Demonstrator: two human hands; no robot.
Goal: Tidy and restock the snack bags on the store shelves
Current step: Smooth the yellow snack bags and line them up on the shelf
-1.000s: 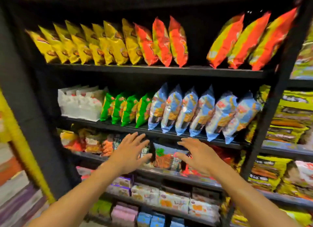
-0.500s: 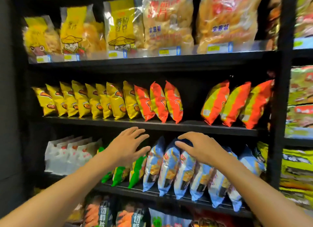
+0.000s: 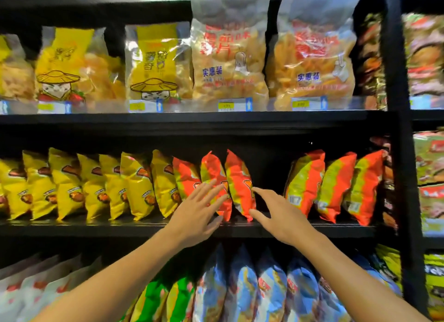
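On the middle black shelf (image 3: 120, 228) stands a row of yellow snack bags (image 3: 96, 184), then three red-orange bags (image 3: 237, 177), a gap, and three more orange-and-yellow bags (image 3: 334, 187). My left hand (image 3: 199, 213) is spread with straight fingers in front of the red-orange bags, fingertips at the middle one. My right hand (image 3: 278, 216) reaches to the rightmost bag of that trio, with index finger and thumb open beside its right edge. Neither hand grips a bag.
Large clear bags of chips (image 3: 228, 55) with price tags line the shelf above. Below stand white (image 3: 31, 288), green (image 3: 163, 297) and blue bags (image 3: 259, 288). A black upright post (image 3: 398, 153) separates a neighbouring rack of packets (image 3: 430, 153) on the right.
Both hands have risen from the lower shelves to the shelf of yellow and orange bags, and my view has tilted upward with them.
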